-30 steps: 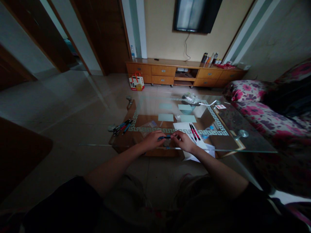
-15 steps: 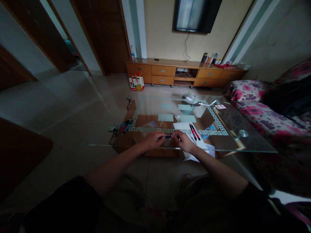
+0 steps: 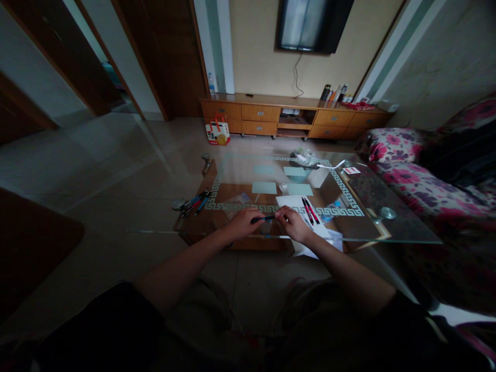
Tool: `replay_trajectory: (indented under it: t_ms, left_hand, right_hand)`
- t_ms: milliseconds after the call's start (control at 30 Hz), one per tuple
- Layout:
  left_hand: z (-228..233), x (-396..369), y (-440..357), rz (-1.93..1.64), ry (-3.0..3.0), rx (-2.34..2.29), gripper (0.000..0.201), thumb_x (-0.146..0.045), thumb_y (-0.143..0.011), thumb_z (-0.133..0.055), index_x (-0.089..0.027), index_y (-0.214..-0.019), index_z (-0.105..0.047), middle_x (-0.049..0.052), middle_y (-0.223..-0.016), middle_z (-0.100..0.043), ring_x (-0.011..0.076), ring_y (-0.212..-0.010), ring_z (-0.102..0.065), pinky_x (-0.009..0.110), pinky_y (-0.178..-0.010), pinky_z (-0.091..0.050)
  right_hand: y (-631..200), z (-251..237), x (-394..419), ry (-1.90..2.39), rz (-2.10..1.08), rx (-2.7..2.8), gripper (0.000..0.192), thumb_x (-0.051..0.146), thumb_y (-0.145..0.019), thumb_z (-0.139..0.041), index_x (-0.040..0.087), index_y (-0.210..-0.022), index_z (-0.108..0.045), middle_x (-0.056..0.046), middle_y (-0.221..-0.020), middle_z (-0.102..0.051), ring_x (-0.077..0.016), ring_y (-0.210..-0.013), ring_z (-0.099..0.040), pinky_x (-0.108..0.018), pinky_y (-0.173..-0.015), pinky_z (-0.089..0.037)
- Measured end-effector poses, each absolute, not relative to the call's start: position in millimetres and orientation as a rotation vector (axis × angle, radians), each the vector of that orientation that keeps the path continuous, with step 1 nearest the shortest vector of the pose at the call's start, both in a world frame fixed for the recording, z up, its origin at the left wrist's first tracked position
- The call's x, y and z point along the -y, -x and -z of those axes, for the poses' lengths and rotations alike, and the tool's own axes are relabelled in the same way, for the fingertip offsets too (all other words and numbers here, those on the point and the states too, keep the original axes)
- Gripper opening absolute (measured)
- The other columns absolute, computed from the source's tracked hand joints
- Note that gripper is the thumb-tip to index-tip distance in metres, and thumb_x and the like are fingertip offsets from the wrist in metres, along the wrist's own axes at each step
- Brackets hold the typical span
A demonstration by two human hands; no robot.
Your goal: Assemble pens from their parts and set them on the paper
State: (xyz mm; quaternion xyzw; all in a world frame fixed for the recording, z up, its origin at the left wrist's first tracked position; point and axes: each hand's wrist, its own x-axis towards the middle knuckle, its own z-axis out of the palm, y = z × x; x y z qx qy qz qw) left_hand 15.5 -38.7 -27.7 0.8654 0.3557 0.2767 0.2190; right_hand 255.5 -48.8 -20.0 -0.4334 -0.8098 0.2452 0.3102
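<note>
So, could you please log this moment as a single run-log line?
left hand: grips pen | right hand: grips same pen | under: glass table | right: white paper, two pens

On the glass table (image 3: 372,194), near its front edge at the middle: the left hand (image 3: 243,223) and right hand (image 3: 293,225), side by side, a pen (image 3: 263,218) spanning between them. Just right of the right hand, sheets of paper (image 3: 298,204) with two pens (image 3: 310,210) on top. At the front left corner, a bundle of pens (image 3: 192,202). Toward the back edge, a bowl (image 3: 300,173). Beyond the table, against the wall, a low cabinet (image 3: 271,116); to the table's right, a sofa (image 3: 418,170).
</note>
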Motion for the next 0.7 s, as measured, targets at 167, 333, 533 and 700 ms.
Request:
replay_trajectory:
  t_ms: [167,333,533,700]
  left_hand:
    - [26.1,38.9,-16.7,-0.76,-2.389,-1.045,0.012,-0.026,-0.087,-0.064,-0.018,-0.093,-0.072,0.003,-0.083,-0.064,0.0171,-0.082,-0.058,0.027,-0.075,-0.044]
    - [27.2,39.4,-17.3,-0.786,-2.363,-1.072,0.008,-0.025,-0.085,-0.066,-0.017,-0.086,-0.068,0.002,-0.082,-0.062,0.0164,-0.081,-0.057,0.027,-0.074,-0.044]
    - [27.4,41.8,-17.4,-0.78,-2.293,-1.019,0.016,-0.027,-0.086,-0.064,-0.018,-0.098,-0.068,0.003,-0.088,-0.062,0.0152,-0.08,-0.058,0.026,-0.073,-0.045]
    - [26.3,42.6,-17.2,-0.747,-2.312,-0.993,0.026,-0.022,-0.089,-0.056,-0.018,-0.112,-0.068,0.004,-0.094,-0.066,0.0159,-0.082,-0.06,0.026,-0.075,-0.045]
  right_hand:
    - [-253.7,19.2,49.1,1.158,-0.654,2.148,0.041,0.046,-0.103,-0.037,0.021,-0.075,-0.054,-0.003,-0.081,-0.056,-0.0181,-0.078,-0.055,-0.032,-0.079,-0.044]
    - [-250.7,18.3,50.6,1.182,-0.648,2.16,0.045,0.05,-0.103,-0.034,0.021,-0.073,-0.052,-0.003,-0.077,-0.055,-0.0171,-0.073,-0.054,-0.031,-0.073,-0.042]
    - [-250.4,21.0,48.7,1.284,-0.681,2.036,0.047,0.054,-0.1,-0.037,0.02,-0.077,-0.059,-0.002,-0.07,-0.059,-0.017,-0.067,-0.055,-0.029,-0.064,-0.039]
    - [-257.8,20.5,42.4,1.486,-0.602,1.724,0.051,0.06,-0.097,-0.04,0.019,-0.077,-0.062,-0.002,-0.064,-0.06,-0.0175,-0.058,-0.053,-0.029,-0.057,-0.037]
